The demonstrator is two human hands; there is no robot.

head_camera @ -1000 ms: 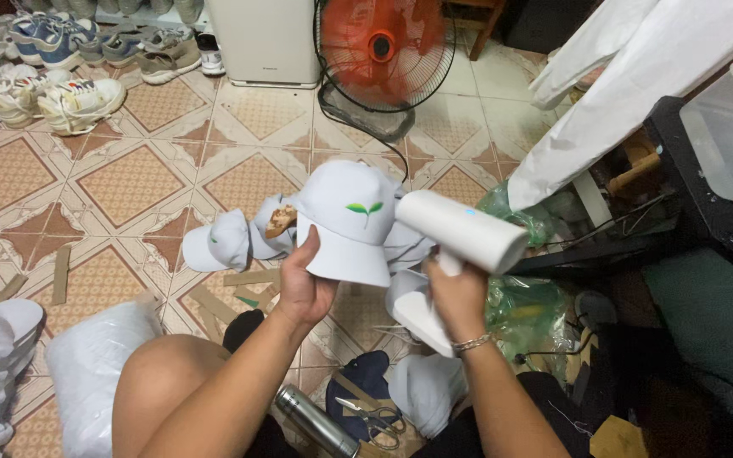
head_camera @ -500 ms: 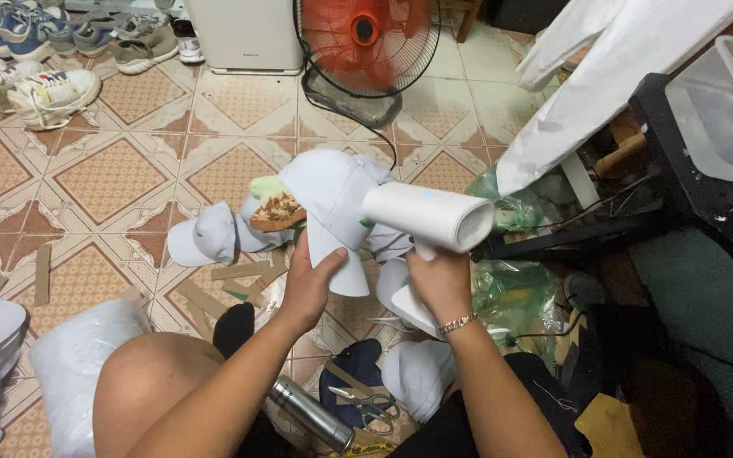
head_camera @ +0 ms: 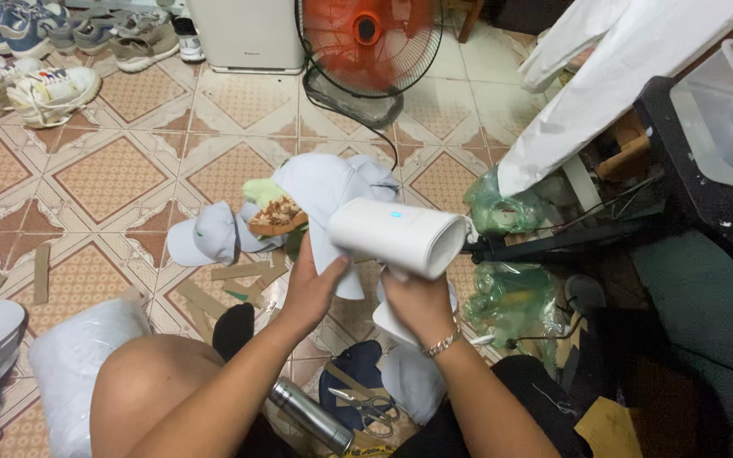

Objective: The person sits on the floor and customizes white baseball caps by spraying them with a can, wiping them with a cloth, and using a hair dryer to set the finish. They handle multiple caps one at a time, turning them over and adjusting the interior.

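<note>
1. Hands first: my left hand (head_camera: pixel 311 284) grips a white cap (head_camera: pixel 324 191) from below, fingers folded around the brim and thumb pressed on its underside, so the cap sits up in front of me above the tiled floor (head_camera: pixel 112 170).
2. My right hand (head_camera: pixel 417 301) is wrapped tight on the handle of a white hair dryer (head_camera: pixel 400 237); its barrel lies roughly level, wide mouth to the right, and a small blue light shows on top.
3. I see the dryer's barrel just in front of the cap's lower edge, close against it; I cannot tell whether they touch.
4. A metal bracelet (head_camera: pixel 443 343) circles my right wrist.
5. Behind the held cap, on the floor, lies another white cap (head_camera: pixel 201 233) beside a brown patterned piece (head_camera: pixel 275 216) and a pale green scrap (head_camera: pixel 260 191).
6. Flat cardboard strips (head_camera: pixel 239 271) lie scattered on the tiles near my knee.
7. Below my arms I see a steel flask (head_camera: pixel 311 416) and scissors (head_camera: pixel 366 407) resting on a dark blue cloth.
8. Farther off stand an orange fan (head_camera: pixel 366 38) and a row of sneakers (head_camera: pixel 53 85) along the far left.
9. Green plastic bags (head_camera: pixel 511 297) sit to my right, beside a black stand.
</note>
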